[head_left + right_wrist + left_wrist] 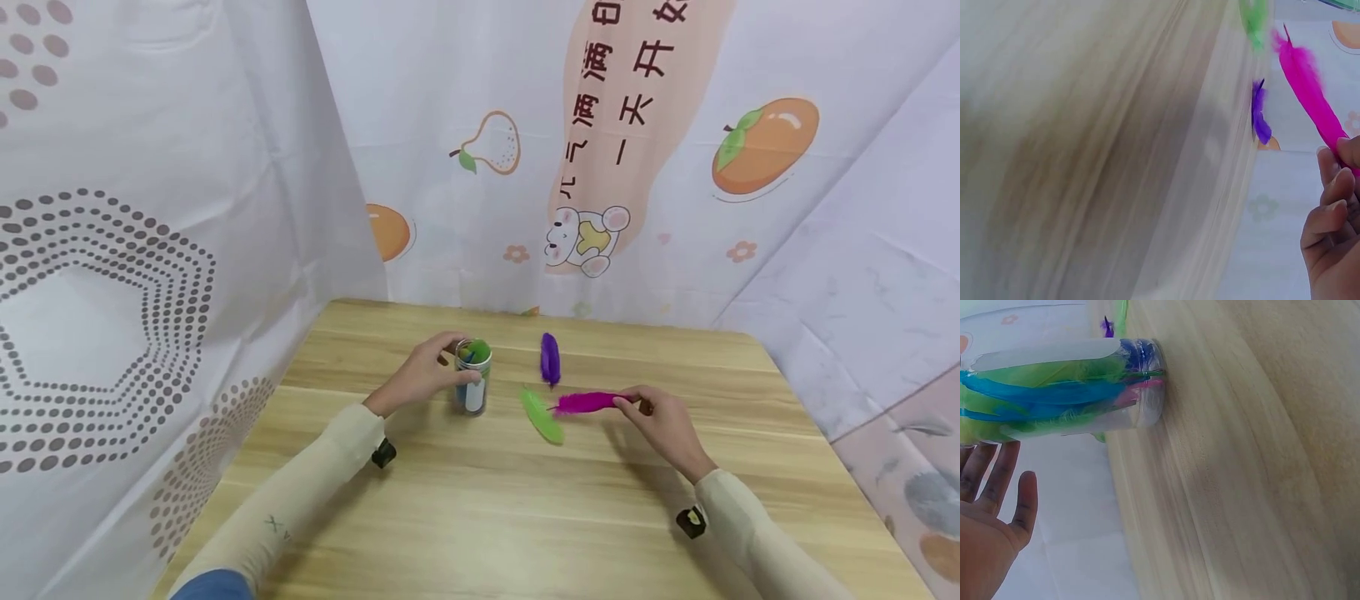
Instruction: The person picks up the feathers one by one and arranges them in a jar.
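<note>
A clear plastic jar with green, blue and pink feathers inside stands upright on the table. My left hand grips it near the top, thumb across the front and fingers round the far side. To the right, my right hand pinches a magenta feather by its end between thumb and fingertips, its quill pointing left toward the jar. Under that quill tip lies a light green feather. A purple feather rests farther back on the table.
The wood-grain table runs back to a printed white curtain. Another patterned curtain hangs along the left side. A small black device sits at the left wrist, and a similar device at the right.
</note>
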{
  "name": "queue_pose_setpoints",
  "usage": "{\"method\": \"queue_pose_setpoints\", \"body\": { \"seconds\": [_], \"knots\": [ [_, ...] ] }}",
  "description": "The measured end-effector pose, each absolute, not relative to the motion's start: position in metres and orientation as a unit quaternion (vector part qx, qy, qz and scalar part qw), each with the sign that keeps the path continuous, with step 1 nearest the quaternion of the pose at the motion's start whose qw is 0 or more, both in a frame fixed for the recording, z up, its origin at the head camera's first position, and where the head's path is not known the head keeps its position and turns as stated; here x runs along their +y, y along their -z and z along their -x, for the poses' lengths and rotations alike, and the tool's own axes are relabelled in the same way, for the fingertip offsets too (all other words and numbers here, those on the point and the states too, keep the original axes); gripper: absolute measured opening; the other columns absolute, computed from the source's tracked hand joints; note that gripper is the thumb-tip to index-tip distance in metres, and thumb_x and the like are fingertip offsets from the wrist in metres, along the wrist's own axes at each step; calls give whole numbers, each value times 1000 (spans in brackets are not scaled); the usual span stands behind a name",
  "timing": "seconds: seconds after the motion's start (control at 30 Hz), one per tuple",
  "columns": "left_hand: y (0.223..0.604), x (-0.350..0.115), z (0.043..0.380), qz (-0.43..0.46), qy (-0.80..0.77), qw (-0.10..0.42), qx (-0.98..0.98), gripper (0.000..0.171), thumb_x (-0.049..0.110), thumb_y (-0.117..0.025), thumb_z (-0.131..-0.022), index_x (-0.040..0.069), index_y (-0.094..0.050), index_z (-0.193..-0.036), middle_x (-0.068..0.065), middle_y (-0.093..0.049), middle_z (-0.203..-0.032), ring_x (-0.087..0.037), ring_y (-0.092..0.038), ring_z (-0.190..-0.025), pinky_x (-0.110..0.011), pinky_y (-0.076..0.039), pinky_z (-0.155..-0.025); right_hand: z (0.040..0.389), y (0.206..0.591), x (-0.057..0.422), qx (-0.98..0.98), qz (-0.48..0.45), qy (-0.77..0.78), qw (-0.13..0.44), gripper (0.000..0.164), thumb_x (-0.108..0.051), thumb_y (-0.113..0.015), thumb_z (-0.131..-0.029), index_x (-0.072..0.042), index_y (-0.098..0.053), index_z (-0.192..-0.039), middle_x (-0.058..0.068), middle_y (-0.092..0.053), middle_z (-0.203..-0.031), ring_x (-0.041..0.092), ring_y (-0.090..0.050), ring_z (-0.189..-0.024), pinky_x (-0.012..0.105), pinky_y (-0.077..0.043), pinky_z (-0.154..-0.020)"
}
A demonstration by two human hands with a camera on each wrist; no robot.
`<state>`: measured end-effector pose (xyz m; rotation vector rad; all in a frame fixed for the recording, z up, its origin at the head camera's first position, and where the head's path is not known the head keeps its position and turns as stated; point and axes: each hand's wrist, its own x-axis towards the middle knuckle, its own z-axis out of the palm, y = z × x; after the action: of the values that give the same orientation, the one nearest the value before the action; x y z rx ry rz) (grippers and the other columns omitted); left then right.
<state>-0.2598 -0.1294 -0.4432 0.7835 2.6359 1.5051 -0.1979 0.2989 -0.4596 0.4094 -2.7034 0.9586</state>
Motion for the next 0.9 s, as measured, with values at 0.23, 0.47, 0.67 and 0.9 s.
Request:
{"method": "queue_pose_setpoints", "body": {
  "seconds": [0.23, 0.47, 0.67, 0.9],
  "knots": [
    [437, -127, 257, -256, -469, 1, 845, 64, 54, -79, -87, 26, -58, -140, 10, -63, -121, -15, -57, -111, -43, -49, -93, 199, 458, 299, -924, -144, -330, 130, 16, -27, -74, -98, -12, -78, -103, -2, -57, -68, 5, -38, -54, 25, -33, -49],
    [436, -128, 253, -253, -469, 5, 846, 61, 51, -79, -88, 26, -58, -139, 10, -63, -122, -15, -57, -111, -43, -49, -94, 198, 456, 299, -926, -139, -325, 132, 17, -28, -73, -98, -12, -78, -104, -3, -58, -68, 6, -39, -54, 25, -33, -49],
    [438, -128, 253, -249, -473, 5, 845, 61, 54, -78, -88, 28, -58, -139, 12, -63, -121, -14, -57, -111, -43, -49, -94, 198, 452, 299, -923, -141, -330, 137, 15, -24, -73, -98, -11, -78, -103, -5, -55, -66, 7, -39, -53, 25, -33, -48],
    [437, -128, 253, -250, -472, 4, 845, 62, 56, -78, -87, 29, -58, -139, 12, -62, -122, -13, -56, -111, -42, -49, -94, 200, 450, 297, -922, -142, -335, 134, 18, -27, -72, -99, -11, -78, -105, -4, -55, -65, 7, -40, -53, 25, -33, -48]
  ]
}}
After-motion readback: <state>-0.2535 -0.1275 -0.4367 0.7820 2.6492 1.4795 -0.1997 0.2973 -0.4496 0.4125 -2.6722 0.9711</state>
